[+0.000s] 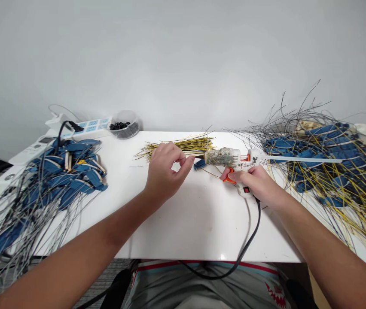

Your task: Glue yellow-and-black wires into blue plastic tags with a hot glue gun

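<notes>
My right hand (257, 182) is wrapped round a white hot glue gun (226, 157), with fingers at its orange trigger. A long pale glue stick (305, 159) juts from the gun's rear. The gun's nozzle points left, close to the fingertips of my left hand (170, 165). Thumb and forefinger of that hand are pinched together; what is between them is too small to make out. Behind the left hand lies a bundle of yellow and black wires (186, 145). A small blue piece (199, 164) with a thin wire shows just under the nozzle.
Blue pieces with grey wires (73, 171) are heaped at left. More blue pieces (331, 146) with yellow and black wires spread at right. A clear round tub (131, 131) of small black parts stands near a power strip (94, 125). The gun's black cord (250, 242) drops over the front edge.
</notes>
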### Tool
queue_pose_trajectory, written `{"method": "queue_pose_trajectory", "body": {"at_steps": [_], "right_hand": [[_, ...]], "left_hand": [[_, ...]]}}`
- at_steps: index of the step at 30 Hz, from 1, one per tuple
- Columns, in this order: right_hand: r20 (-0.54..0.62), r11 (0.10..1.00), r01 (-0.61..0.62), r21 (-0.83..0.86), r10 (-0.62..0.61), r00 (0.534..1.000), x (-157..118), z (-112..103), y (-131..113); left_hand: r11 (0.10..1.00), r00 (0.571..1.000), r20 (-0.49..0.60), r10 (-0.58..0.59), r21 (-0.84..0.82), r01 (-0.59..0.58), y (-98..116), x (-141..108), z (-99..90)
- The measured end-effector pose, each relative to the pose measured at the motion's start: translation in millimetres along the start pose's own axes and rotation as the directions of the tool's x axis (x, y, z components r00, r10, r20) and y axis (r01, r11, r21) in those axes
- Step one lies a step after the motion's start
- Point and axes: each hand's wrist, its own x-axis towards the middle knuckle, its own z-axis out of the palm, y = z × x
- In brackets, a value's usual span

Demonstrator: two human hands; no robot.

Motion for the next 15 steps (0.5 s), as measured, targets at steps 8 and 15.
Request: {"method": "queue_pose_trajectory", "body": {"at_steps": [8, 15], "right_hand": [[0.011, 1.000, -0.005, -0.001, 0.006, 1.000, -0.4, 0.5, 1.6], [0.013, 0.999, -0.035, -0.010, 0.035, 0.999, -1.8, -0.5, 0.2]], "left_hand": [[0.999, 0.999, -0.022, 0.040, -0.016, -0.040, 0.7, -0.8, 0.3], [0.998, 0.997, -0.038, 0.066, -0.023, -0.067, 0.0, 0.0, -0.2]]}}
